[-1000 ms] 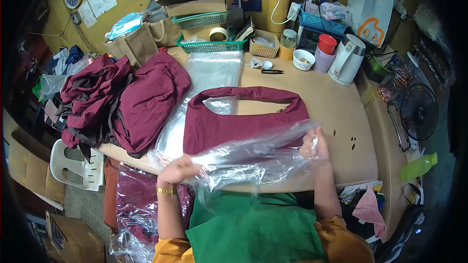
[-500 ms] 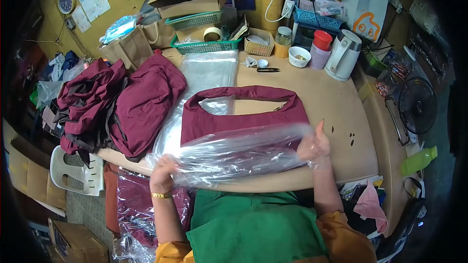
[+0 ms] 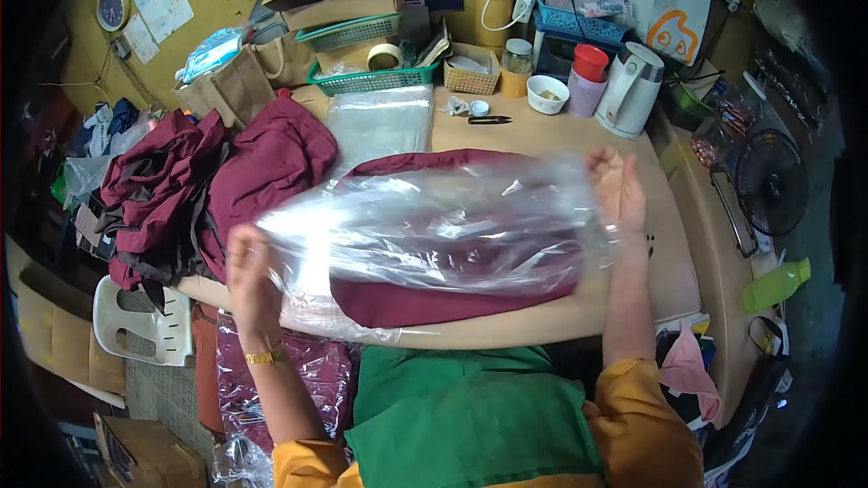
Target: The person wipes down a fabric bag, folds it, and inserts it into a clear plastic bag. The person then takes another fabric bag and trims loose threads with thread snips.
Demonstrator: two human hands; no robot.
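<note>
A broad tan worktop with rounded corners (image 3: 533, 137) carries everything around the hands, and a large crumpled heap of maroon fabric with dark trim (image 3: 271, 158) fills its left edge. A wide, glossy, clear plastic bag (image 3: 461, 217) is stretched crosswise above the middle of the worktop, blurred in places. Beneath it a flat maroon fabric handbag (image 3: 434, 306) lies near the front edge, partly seen through the film, its strap side toward the far edge. Flat clear plastic sleeves (image 3: 380, 117) run from the far edge down to the handbag's left side. In the far right corner stands a white electric kettle (image 3: 630, 90). The left hand (image 3: 250, 264) grasps the left end of the plastic bag, fingers curled in. The right hand (image 3: 618, 188) is at its right end, palm turned up and fingers loosely bent; whether it grips the film I cannot tell. Toward the far edge, right of centre, lie small black thread snips (image 3: 489, 120).
</note>
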